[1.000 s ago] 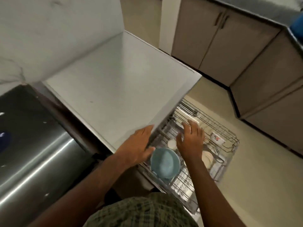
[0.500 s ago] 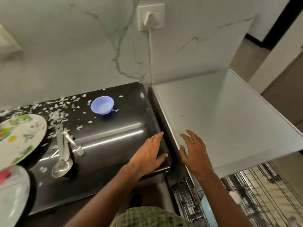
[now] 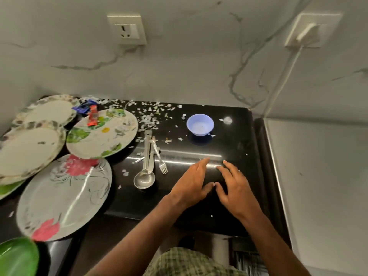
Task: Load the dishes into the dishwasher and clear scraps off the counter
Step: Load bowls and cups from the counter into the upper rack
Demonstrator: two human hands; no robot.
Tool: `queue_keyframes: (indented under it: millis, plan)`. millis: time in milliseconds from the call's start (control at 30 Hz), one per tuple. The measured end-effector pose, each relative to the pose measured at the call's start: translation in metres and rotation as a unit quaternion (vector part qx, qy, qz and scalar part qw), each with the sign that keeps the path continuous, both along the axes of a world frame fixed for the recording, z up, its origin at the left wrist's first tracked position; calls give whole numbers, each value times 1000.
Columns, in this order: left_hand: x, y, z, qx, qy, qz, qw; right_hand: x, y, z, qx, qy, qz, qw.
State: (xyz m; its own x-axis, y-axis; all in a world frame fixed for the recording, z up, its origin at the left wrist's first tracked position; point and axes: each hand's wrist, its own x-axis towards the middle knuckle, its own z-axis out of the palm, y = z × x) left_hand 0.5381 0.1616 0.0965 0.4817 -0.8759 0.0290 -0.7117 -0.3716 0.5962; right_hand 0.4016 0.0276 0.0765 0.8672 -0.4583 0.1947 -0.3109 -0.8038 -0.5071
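Note:
My left hand and my right hand hover side by side over the black counter, fingers spread and empty. Beyond them stands a small blue bowl. To the left lie a ladle, a spoon and a fork. Several patterned plates sit at the left: a leaf-print plate, a red-flower plate and a pale grey-rimmed plate. White paper scraps litter the counter's back. A sliver of the dishwasher rack shows at the bottom.
The white dishwasher top adjoins the counter on the right. A green plate is at the bottom left. Red and blue wrappers lie among the plates. Two wall sockets, one with a plug and cord, sit above.
My view swung left from the dishwasher rack to the counter. Both hands left the rack and the light blue bowl in it, and moved over the black counter, empty.

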Motion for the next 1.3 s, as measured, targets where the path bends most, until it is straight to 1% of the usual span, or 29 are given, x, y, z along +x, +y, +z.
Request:
queue_keyframes:
  millis: [100,200,267,333,400,500,567,633,667,733,833,933,1000,1100,1167,1233,1300]
  plan:
    - [29,15,-12,-15,15,49,999,32,9,7,47,10,15,999]
    - [56,15,-18,-18,80,104,991,56,16,13,111,-11,-3,994]
    - [69,6,-18,-31,114,143,983,60,18,16,137,-17,-10,990]
    - [90,-10,-19,-39,105,139,984,65,18,18,151,-26,-30,988]
    - [109,-31,-20,-26,91,116,989,63,18,20,167,-35,-60,984]
    - [127,-68,-16,-12,100,118,988,51,14,20,183,-47,-103,977]
    - [132,-91,-13,-29,167,162,972,39,12,19,194,-56,-130,971]
    - [140,-108,-19,-34,250,234,939,29,9,18,200,-60,-152,966]
    - [144,-115,-24,-40,276,261,924,23,7,17,203,-60,-164,963]
    - [150,-126,-32,-53,287,293,911,11,4,14,217,-63,-188,956]
    - [145,-127,-24,-61,273,315,907,-5,0,11,231,-83,-223,943]
    - [123,-119,-9,-57,260,285,921,-16,-1,8,259,-128,-268,919]
    - [96,-117,5,-56,224,237,944,-27,-5,6,283,-159,-309,894]
    - [51,-114,25,-51,177,129,974,-43,-13,16,324,-203,-355,853]
    - [20,-115,32,-17,153,40,987,-58,-18,21,328,-225,-385,832]
    - [-13,-120,35,19,139,-43,989,-81,-21,24,332,-249,-406,814]
    - [-43,-127,40,53,123,-112,985,-106,-22,26,357,-273,-415,791]
